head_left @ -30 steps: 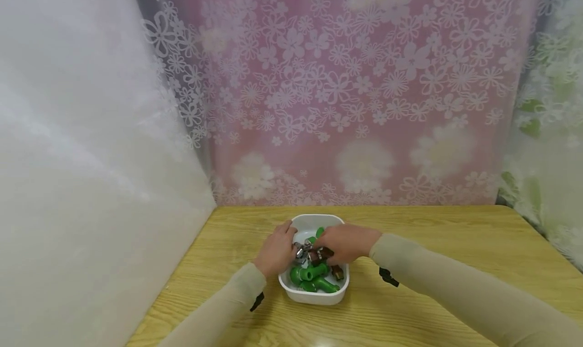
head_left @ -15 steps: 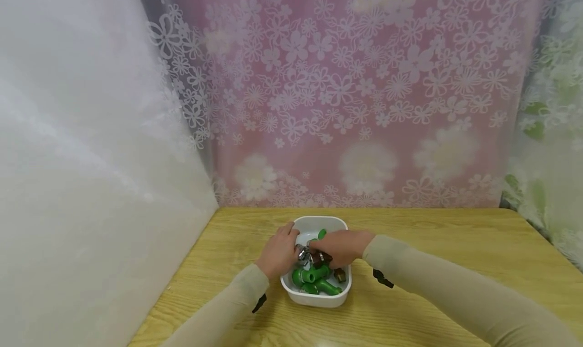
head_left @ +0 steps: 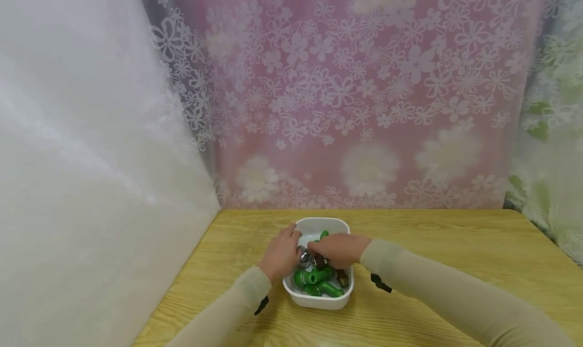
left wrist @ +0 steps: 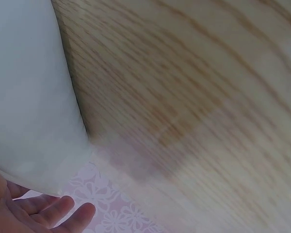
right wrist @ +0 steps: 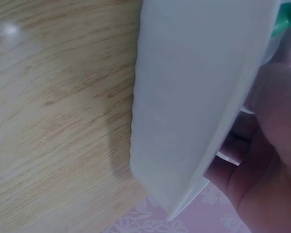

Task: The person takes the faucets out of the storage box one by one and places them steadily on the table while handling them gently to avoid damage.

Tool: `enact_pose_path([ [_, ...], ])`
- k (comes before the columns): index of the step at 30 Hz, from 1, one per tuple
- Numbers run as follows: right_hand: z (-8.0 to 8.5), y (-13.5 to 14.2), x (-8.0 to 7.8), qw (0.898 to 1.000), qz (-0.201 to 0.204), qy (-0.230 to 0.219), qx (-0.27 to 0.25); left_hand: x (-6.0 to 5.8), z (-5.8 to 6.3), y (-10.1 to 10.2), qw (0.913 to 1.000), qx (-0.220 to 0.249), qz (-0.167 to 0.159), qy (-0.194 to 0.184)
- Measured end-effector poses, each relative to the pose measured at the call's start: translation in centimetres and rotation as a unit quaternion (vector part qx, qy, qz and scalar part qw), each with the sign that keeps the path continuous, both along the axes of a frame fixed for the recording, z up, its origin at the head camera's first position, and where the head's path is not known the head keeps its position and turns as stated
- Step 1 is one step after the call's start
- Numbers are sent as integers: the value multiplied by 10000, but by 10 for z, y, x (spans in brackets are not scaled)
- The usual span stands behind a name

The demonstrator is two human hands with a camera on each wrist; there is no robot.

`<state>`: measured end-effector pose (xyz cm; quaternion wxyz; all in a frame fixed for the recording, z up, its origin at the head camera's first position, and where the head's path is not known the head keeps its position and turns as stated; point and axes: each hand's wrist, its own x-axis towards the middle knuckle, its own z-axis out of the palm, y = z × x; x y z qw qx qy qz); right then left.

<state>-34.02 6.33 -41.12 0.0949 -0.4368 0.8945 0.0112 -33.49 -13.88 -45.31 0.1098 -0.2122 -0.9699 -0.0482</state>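
A white plastic bin [head_left: 317,302] holds several glossy green tubular pieces [head_left: 329,288], shaped like pipe fittings, with shiny chrome pieces [head_left: 304,256] among them. My left hand [head_left: 280,253] lies over the bin's left rim, its fingers relaxed along and past the edge in the left wrist view. From the right, my right hand [head_left: 339,249] reaches down into the bin, fingers bent inside the wall. A dark brown piece [head_left: 321,261] shows under its palm; the fingertips are hidden, so I cannot tell whether they hold it. A brown piece with a brassy end [head_left: 342,278] lies by the right wall.
The bin stands on a wood-grain table [head_left: 423,276]. A floral pink curtain [head_left: 346,109] hangs behind the table's far edge. A white sheet [head_left: 91,185] closes off the left side, and a green-patterned one [head_left: 542,160] the right.
My right hand has shifted left and down inside the bin, its thumb side now nearer the chrome pieces. The brown piece by the right wall shows more fully. My left hand stays at the rim.
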Motion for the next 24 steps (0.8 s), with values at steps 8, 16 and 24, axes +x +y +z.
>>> enact_pose_path([
  [8,2,2,-1,9998,77,152,-119,-2,-2,-1,10000,-9,-12,50],
  [16,14,6,5,9988,224,359,-238,-1,-2,1,10000,13,-27,69],
  [24,35,11,16,9960,352,692,-445,-2,-7,-1,9999,113,27,125],
])
